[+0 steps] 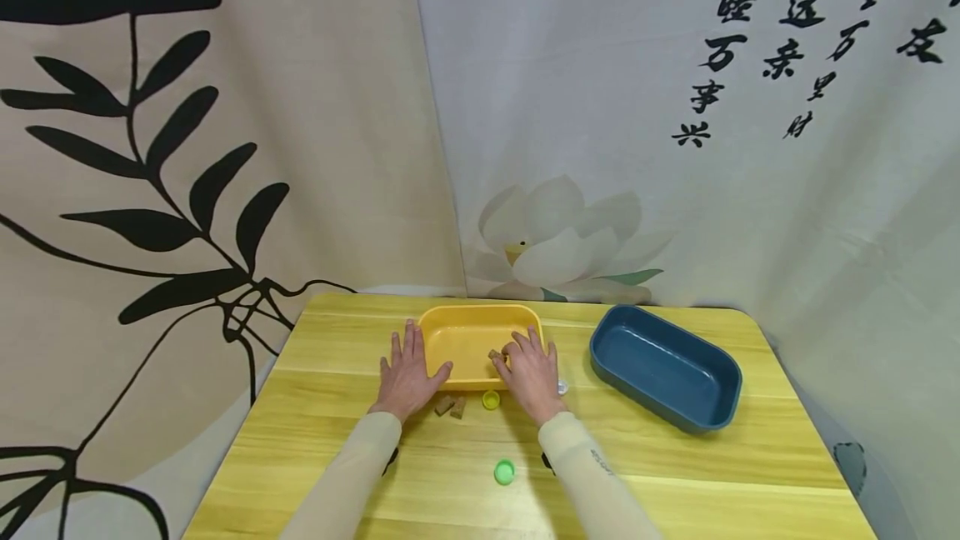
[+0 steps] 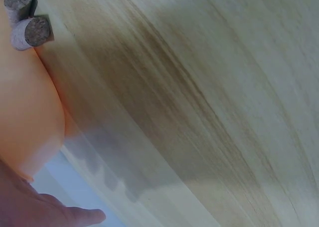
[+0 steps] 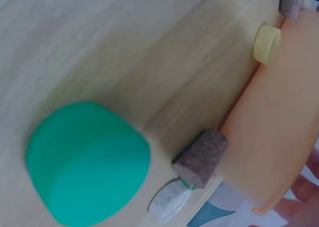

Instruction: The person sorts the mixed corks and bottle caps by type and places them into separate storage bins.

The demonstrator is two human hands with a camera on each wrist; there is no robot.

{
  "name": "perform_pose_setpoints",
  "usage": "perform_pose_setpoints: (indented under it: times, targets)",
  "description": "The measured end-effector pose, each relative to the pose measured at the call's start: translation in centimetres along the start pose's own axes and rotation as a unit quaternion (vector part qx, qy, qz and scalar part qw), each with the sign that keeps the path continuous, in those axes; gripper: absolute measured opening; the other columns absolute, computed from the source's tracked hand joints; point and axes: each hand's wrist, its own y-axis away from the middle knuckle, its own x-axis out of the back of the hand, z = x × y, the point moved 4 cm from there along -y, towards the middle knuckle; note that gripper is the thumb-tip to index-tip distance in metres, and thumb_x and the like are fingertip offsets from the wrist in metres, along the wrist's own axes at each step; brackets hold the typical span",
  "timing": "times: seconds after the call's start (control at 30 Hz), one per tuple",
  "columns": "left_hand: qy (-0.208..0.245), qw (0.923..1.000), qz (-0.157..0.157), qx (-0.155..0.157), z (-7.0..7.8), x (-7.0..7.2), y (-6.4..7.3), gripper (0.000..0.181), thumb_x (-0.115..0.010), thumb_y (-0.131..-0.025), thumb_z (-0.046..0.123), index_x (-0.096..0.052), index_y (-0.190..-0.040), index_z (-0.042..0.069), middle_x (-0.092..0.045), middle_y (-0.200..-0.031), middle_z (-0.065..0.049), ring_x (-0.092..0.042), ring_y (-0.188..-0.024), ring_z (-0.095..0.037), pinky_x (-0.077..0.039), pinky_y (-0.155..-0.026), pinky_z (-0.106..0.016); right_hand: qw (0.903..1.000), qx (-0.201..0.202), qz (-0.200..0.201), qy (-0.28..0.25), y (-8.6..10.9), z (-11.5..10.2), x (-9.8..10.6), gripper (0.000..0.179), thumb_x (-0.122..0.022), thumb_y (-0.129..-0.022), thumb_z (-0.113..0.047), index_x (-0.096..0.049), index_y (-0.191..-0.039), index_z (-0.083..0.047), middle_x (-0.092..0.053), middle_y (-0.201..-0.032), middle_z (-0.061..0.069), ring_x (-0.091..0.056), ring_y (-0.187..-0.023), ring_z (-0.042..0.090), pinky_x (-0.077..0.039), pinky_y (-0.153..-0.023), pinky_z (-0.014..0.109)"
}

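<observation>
In the head view, my left hand (image 1: 408, 373) rests at the left side of a yellow tray (image 1: 468, 384), with its fingers spread and its thumb reaching over the front corner. My right hand (image 1: 531, 373) is over the tray's right side. Its bent fingers pinch a brown cork (image 1: 496, 355), partly covered by the fingertips. Two corks, one a cork stopper (image 1: 445, 405) and the other a tapered cork (image 1: 458, 407), lie just before the tray. Beside them sits a small yellow cap (image 1: 491, 400). Another cork (image 3: 202, 157) shows in the right wrist view, close to a white cap (image 3: 170, 201).
A deep blue tray (image 1: 615, 372) stands at an angle on the right of the wooden table (image 1: 645, 473). A green cap (image 1: 505, 472) lies between my forearms. Behind the table hangs a printed cloth (image 1: 360, 148).
</observation>
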Motion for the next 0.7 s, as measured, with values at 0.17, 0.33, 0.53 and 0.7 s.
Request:
perform_pose_setpoints:
  times: [0.17,0.33,0.53,0.7]
  targets:
    - [-0.003,1.0,-0.002,-0.002,0.0,-0.1,-0.1,0.103,-0.052,-0.1,0.064,-0.005,-0.164,-0.001,0.005,-0.173,-0.015,-0.003,-0.155,-0.049,-0.019,-0.112,-0.08,0.9994,-0.016,-0.019,-0.023,0.5,0.7,0.4,0.041,-0.066,-0.101,-0.044,-0.073,-0.123,-0.01,-0.058,-0.148,0.015,-0.04,-0.147,0.041,-0.032,-0.112,0.072]
    - [-0.007,1.0,0.0,-0.004,-0.1,-0.3,-0.3,0.104,-0.05,-0.099,0.066,-0.005,-0.164,-0.001,0.004,-0.173,-0.016,-0.004,-0.156,-0.048,-0.019,-0.112,-0.08,0.9971,-0.04,-0.02,-0.062,1.3,1.8,1.2,0.056,-0.056,-0.105,-0.049,-0.06,-0.144,-0.009,-0.048,-0.157,0.016,-0.034,-0.15,0.041,-0.029,-0.115,0.07]
    - [0.0,1.0,-0.005,-0.005,-0.3,-0.4,-0.2,0.105,-0.048,-0.099,0.069,-0.003,-0.164,0.0,0.007,-0.173,-0.015,-0.002,-0.156,-0.049,-0.018,-0.112,-0.08,0.9961,-0.045,-0.009,-0.076,2.9,3.3,2.3,0.065,-0.051,-0.105,-0.056,-0.052,-0.152,-0.011,-0.041,-0.162,0.014,-0.031,-0.152,0.041,-0.03,-0.115,0.069]
    - [0.003,0.9999,-0.011,-0.003,-0.1,-0.3,-0.2,0.104,-0.048,-0.099,0.068,-0.002,-0.164,0.001,0.009,-0.173,-0.014,-0.002,-0.156,-0.049,-0.018,-0.112,-0.08,0.9944,-0.047,0.007,-0.094,4.5,4.6,3.8,0.067,-0.052,-0.104,-0.056,-0.051,-0.153,-0.01,-0.04,-0.163,0.013,-0.031,-0.152,0.041,-0.03,-0.114,0.07]
